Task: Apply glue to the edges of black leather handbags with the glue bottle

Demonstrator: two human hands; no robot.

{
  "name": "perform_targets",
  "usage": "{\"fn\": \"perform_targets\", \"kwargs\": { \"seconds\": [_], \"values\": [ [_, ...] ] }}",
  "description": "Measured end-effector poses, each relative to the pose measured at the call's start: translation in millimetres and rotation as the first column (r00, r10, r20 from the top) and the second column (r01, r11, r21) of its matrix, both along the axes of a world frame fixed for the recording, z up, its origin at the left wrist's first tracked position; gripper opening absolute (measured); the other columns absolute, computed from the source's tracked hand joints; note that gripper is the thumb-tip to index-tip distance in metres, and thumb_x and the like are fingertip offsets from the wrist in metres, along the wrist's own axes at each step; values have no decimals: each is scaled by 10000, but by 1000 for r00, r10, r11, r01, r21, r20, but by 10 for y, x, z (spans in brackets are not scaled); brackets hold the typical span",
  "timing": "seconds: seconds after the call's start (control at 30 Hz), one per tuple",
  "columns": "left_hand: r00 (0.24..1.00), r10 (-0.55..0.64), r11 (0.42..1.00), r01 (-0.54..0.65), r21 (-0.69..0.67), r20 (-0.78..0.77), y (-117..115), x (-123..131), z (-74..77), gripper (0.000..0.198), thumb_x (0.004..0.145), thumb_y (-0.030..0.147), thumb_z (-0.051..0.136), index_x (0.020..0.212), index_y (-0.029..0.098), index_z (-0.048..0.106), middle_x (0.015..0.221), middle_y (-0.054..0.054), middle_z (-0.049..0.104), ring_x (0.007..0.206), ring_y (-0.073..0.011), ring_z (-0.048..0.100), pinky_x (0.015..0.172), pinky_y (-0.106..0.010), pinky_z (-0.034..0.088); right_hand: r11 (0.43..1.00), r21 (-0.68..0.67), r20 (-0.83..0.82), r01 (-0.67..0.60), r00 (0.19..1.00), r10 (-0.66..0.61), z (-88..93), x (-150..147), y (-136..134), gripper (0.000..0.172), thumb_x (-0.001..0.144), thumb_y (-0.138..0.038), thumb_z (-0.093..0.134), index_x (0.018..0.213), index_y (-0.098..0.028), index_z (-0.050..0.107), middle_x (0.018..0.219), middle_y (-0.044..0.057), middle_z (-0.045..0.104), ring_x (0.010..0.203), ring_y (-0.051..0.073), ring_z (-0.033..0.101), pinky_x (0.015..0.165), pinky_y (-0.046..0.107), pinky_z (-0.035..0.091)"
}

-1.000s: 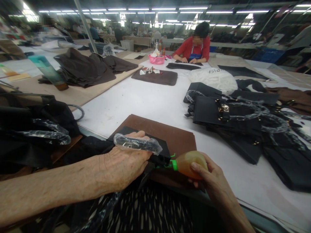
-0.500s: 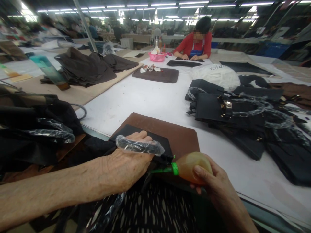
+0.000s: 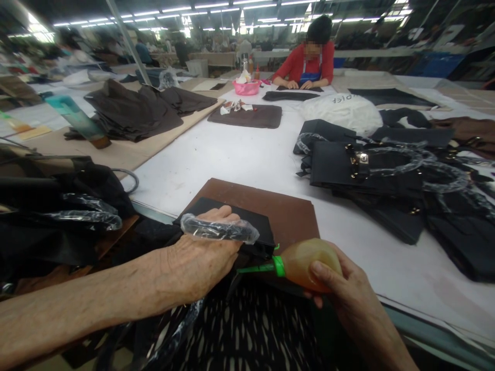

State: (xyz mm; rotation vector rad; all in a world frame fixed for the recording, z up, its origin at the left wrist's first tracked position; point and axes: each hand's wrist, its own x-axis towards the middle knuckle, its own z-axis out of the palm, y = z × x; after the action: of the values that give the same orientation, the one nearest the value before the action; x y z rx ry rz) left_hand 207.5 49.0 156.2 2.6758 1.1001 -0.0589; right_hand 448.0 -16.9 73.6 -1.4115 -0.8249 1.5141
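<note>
At my far left a heap of black bags (image 3: 58, 206) sits on the bench, some of their straps sleeved in clear plastic. My left hand (image 3: 201, 263) is closed around one such plastic-wrapped strap (image 3: 218, 229). Its fingers curl over the near edge of a flat black piece (image 3: 235, 219), and I judge that this pins both down so the edge can't slide. The black piece lies on a brown board (image 3: 278, 206) at the near edge of the white table (image 3: 240, 154). The board probably serves as a firm backing that spares the tabletop.

Just right of that, a soft amber bottle (image 3: 305, 263) lies nearly level, with its green nozzle (image 3: 257, 268) aimed leftward at the black piece's near edge, right under my left fingers. The tip is partly lost against the dark material, so I can't tell whether it actually touches. My right hand (image 3: 342, 291) wraps the bottle's body with the thumb on top, a grip that suits squeezing.

Farther right, a pile of dark handbags (image 3: 367, 170) lies on the table, well apart from my hands. Across the table a person in red (image 3: 305, 67) bends over another dark piece.
</note>
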Motion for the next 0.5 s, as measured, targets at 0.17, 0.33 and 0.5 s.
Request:
{"fn": "perform_targets", "kwargs": {
  "seconds": [0.17, 0.33, 0.5],
  "values": [
    [1000, -1, 1000, 1, 26, 0, -2, 15, 16, 187, 833, 90, 392, 909, 153, 550, 874, -50, 511, 811, -195, 442, 765, -361, 421, 998, -2, -34, 56, 998, -56, -1, 0, -23, 421, 716, -428, 718, 1002, -161, 562, 702, 31, 624, 458, 145, 555, 350, 193, 389],
    [998, -25, 1000, 24, -13, -60, -1, 29, 23, 209, 832, 84, 356, 869, 146, 553, 882, -67, 520, 812, -204, 438, 760, -379, 416, 1000, 6, -19, 1, 1000, -1, -32, 24, -31, 429, 730, -432, 707, 1024, -168, 543, 703, 26, 624, 466, 152, 558, 360, 202, 394],
    [998, 33, 999, -32, 8, -52, -13, 34, 38, 190, 816, 99, 386, 891, 159, 550, 879, -56, 516, 808, -200, 454, 751, -365, 426, 1000, -17, -16, 24, 1000, -24, -2, 3, -70, 454, 725, -449, 699, 1043, -166, 543, 720, 37, 631, 487, 165, 558, 375, 220, 400]
  ]
}}
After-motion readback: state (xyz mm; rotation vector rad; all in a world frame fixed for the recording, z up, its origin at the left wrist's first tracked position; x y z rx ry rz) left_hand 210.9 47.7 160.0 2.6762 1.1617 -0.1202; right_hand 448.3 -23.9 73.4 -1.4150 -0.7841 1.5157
